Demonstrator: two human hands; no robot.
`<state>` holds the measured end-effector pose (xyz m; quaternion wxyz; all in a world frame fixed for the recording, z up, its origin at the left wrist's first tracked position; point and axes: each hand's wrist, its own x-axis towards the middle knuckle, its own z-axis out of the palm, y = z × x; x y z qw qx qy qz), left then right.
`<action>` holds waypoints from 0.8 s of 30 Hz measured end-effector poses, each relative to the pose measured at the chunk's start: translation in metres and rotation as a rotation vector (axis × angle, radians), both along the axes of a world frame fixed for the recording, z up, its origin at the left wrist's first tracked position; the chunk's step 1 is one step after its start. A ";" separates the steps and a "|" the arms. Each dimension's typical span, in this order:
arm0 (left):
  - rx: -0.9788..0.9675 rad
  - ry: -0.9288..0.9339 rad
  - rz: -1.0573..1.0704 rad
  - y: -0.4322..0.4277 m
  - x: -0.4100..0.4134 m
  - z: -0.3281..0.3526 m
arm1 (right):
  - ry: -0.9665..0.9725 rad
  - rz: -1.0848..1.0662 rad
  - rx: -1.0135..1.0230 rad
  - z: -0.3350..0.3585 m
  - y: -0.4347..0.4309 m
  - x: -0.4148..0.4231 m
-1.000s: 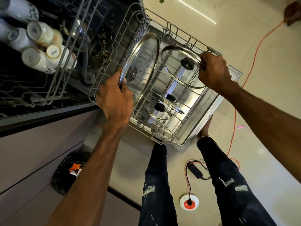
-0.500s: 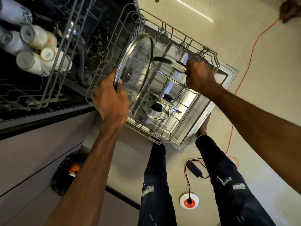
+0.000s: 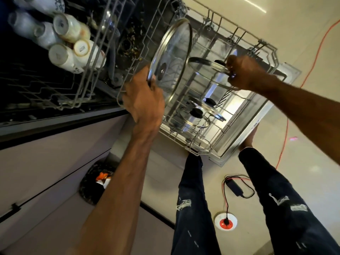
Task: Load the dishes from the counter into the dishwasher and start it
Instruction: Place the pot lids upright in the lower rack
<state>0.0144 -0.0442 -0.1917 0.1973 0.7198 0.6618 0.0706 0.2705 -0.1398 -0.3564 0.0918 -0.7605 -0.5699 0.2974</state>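
My left hand (image 3: 145,100) grips the rim of a large glass lid (image 3: 171,57), held on edge over the pulled-out lower rack (image 3: 211,144) of the open dishwasher. My right hand (image 3: 242,72) holds a smaller glass lid (image 3: 204,70) by its rim, tilted nearly flat inside the rack. Two small glass lids with black knobs (image 3: 196,115) stand in the rack's near end. The upper rack (image 3: 88,83) at the left carries several white cups (image 3: 73,43).
The open dishwasher door (image 3: 257,126) lies under the rack. My legs stand just in front of it. An orange cable (image 3: 283,137) runs across the floor; a black adapter (image 3: 233,186) and a floor socket (image 3: 225,221) lie between my feet. A bin (image 3: 95,183) stands by the cabinets.
My right hand has lowered the smaller lid into the rack and tilted it from upright to nearly flat. The large lid in my left hand has stayed about where it was.
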 end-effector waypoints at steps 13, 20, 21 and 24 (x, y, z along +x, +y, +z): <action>0.007 -0.048 -0.013 -0.006 -0.006 -0.014 | -0.022 -0.090 -0.001 0.011 -0.038 0.009; -0.015 -0.011 -0.048 -0.008 -0.002 -0.023 | 0.053 -0.253 -0.147 -0.016 -0.068 0.005; -0.016 -0.008 -0.055 -0.008 -0.001 -0.024 | 0.061 -0.260 -0.158 -0.017 -0.067 0.002; -0.044 -0.005 -0.063 -0.009 0.006 -0.024 | 0.093 -0.243 -0.163 -0.024 -0.067 -0.005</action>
